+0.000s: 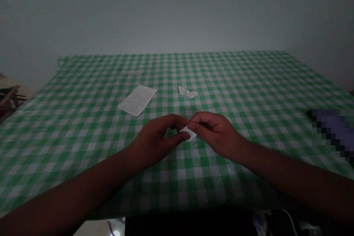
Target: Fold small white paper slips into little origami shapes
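Checked cloth [221, 88] lies beneath left hand [156, 136] and right hand [219, 134], both pinching folded paper [191, 135].

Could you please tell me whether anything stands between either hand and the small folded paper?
Nothing visible does: the left hand and right hand both hold the small folded paper directly. The boat-shaped paper and printed sheet lie farther off on the checked tablecloth, not in between.

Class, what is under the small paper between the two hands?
The checked tablecloth shows around the small paper. The paper, left hand and right hand cover what is directly beneath, so that cannot be seen.
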Demonstrator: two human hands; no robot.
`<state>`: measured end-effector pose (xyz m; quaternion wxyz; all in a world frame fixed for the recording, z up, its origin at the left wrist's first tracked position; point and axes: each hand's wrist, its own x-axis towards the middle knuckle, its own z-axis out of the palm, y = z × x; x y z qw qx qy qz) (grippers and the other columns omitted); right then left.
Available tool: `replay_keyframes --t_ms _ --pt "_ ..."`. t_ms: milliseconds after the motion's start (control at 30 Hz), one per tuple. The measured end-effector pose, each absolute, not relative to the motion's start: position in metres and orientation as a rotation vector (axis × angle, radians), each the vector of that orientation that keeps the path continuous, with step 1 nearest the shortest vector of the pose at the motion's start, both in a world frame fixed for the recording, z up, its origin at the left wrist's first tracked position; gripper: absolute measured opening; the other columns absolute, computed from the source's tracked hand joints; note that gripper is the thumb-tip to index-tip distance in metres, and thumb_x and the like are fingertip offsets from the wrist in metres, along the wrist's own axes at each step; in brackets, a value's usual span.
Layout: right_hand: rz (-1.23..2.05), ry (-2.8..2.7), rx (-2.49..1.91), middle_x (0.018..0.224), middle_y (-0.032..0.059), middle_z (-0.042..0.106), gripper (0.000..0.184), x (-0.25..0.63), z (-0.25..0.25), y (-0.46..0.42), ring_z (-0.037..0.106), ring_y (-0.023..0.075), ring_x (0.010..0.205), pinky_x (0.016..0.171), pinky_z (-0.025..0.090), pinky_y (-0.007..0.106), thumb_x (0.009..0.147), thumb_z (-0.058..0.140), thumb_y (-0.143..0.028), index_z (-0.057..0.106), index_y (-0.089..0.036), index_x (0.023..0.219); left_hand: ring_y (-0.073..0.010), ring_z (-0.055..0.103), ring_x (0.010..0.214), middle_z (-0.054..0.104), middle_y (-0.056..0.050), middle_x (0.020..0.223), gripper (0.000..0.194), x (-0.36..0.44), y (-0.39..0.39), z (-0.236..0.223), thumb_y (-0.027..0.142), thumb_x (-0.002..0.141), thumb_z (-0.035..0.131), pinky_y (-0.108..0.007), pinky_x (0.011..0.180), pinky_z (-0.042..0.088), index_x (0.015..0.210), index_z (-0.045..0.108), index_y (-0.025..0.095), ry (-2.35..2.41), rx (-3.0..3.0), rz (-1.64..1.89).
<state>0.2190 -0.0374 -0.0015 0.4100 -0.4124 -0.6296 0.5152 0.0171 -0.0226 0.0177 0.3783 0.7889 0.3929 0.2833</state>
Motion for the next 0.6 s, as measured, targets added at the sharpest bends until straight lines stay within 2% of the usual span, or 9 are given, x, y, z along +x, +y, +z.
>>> replay_keyframes --t_ms 233,433,600 --pt "1.294 -1.660 -0.991 0.080 0.0006 0.064 0.014 0.2214 -0.0034 -0.0372 0.057 0.0134 0.073 0.066 0.045 0.029 0.091 0.063 -0.032 0.069 -0.019 0.089 -0.0126 0.066 0.074 0.074 0.004 0.082 0.008 0.0163 -0.0209 0.0165 0.029 0.085 0.073 -0.026 0.074 0.052 0.090 0.072 0.022 1.095 1.859 0.717" --pt "1.294 -1.598 -1.062 0.073 -0.0011 0.060 0.019 0.2176 -0.0018 -0.0402 0.053 0.0116 0.066 0.061 0.042 0.027 0.091 0.062 -0.034 0.067 -0.018 0.081 -0.0125 0.066 0.072 0.074 0.004 0.079 0.006 0.0183 -0.0241 0.0201 0.028 0.083 0.074 -0.026 0.073 0.052 0.085 0.074 0.023 1.124 1.808 0.708" --pt "1.320 -1.549 -1.029 0.073 -0.0017 0.059 0.018 0.2149 -0.0016 -0.0416 0.053 0.0117 0.068 0.064 0.042 0.027 0.091 0.062 -0.031 0.065 -0.019 0.079 -0.0130 0.067 0.073 0.075 0.003 0.080 0.006 0.0190 -0.0263 0.0202 0.028 0.084 0.073 -0.026 0.073 0.052 0.085 0.074 0.023 1.099 1.767 0.705"
